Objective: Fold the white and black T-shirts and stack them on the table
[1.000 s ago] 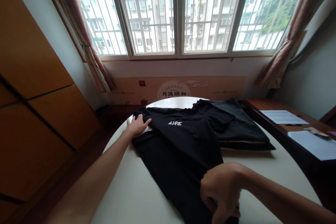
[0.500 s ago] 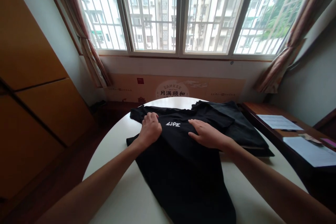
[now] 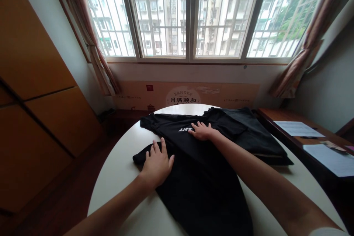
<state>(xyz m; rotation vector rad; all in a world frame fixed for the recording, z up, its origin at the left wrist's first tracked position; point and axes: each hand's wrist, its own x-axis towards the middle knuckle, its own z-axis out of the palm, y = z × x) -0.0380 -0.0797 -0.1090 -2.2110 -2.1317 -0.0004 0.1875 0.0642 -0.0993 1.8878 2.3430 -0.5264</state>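
A black T-shirt (image 3: pixel 204 169) with a small white print lies spread over the round white table (image 3: pixel 116 169), its lower part running toward me. My left hand (image 3: pixel 157 164) rests on the shirt's left side near a sleeve, fingers spread. Farther up, my right hand (image 3: pixel 201 131) lies flat with fingers apart, covering part of the white print. Neither hand grips the cloth. Beyond my right forearm, a stack of folded dark cloth (image 3: pixel 260 136) sits at the table's right, partly overlapped by the shirt's other sleeve.
To the right stands a brown wooden desk (image 3: pixel 267 116) with paper sheets (image 3: pixel 298 129) and a pen on it. A wooden cabinet (image 3: pixel 52 125) is on the left. Behind the table are a printed cardboard panel (image 3: pixel 132 96) and a barred window (image 3: pixel 163 18).
My left hand has moved down toward me and its fingers have spread. My right hand has shifted slightly up and left onto the print.
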